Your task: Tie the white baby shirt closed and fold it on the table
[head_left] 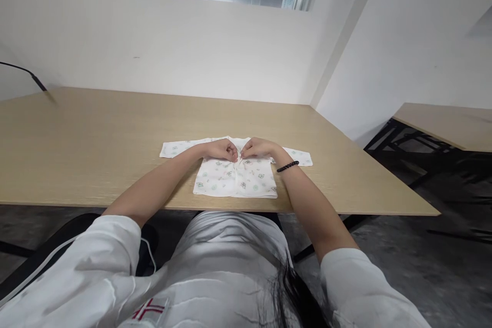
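A small white baby shirt [215, 180] with a green and grey print lies face up near the table's front edge, its sleeves spread out to both sides. Over the upper middle of its front, my left hand [223, 149] is closed in a pinch on the fabric by the centre line. Just to the right, my right hand [257, 147] pinches the cloth at the same line, its fingertips close to the left ones. Something thin, perhaps a tie or the placket edge, shows between the fingers; its exact form is too small to tell. A black bead bracelet [287, 166] circles my right wrist.
The wooden table [115, 123] meets a white wall [192, 51] at the back. A thin black cable or stalk [37, 82] reaches in at the left. Another table [446, 123] with black legs stands to the right, past a gap.
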`<state>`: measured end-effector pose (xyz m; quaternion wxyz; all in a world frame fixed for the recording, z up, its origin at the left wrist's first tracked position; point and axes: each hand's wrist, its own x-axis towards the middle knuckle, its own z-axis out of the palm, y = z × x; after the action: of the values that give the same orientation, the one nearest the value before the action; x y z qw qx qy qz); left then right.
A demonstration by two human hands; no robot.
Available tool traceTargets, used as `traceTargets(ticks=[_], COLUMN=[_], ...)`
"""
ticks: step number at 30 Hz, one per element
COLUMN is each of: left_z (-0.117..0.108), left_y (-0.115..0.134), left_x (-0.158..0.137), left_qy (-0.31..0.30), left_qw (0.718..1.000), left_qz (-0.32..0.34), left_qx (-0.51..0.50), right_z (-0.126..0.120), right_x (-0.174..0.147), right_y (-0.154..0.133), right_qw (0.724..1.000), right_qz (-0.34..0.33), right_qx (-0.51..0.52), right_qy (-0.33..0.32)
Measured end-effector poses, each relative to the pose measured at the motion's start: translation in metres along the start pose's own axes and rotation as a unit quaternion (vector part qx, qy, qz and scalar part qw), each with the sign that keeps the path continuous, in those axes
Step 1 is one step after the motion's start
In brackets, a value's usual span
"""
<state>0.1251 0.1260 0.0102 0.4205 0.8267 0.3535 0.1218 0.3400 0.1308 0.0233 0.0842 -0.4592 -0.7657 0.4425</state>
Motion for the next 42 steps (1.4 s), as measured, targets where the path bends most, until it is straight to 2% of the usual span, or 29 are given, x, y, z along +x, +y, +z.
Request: traceTargets(ticks=[9, 17, 31, 38, 42], left_z=[-0.002, -0.002, -0.002, -0.002, 0.002], left_y=[-0.003, -0.007, 0.007, 0.007, 0.025], left_x=[0.001, 0.004, -0.004, 0.000, -0.012], left_qy=[-0.016, -0.010, -0.007, 0.020, 0.039], left_qw=[1.000, 1.000, 0.999, 0.994, 0.982], left_qz=[-0.014, -0.023, -0.033, -0.052, -0.074], left_qx=[-0.005, -0.002, 0.024, 0.091, 0.172], right_z=[0.001, 0.007, 0.013, 0.013, 0.021], right_x=[-0.002, 0.006, 0.006, -0.001, -0.025], right_y=[-0.001, 0.000, -0.003, -0.011, -0.025], right_qw=[1.000, 0.999, 0.998, 0.994, 0.984], right_qz=[-0.008, 0.008, 0.026, 0.044, 0.051], right_qx=[0.026, 0.014, 0.030, -0.026, -0.082], right_qy=[-0.010, 0.037, 0.057, 0.092, 0.147])
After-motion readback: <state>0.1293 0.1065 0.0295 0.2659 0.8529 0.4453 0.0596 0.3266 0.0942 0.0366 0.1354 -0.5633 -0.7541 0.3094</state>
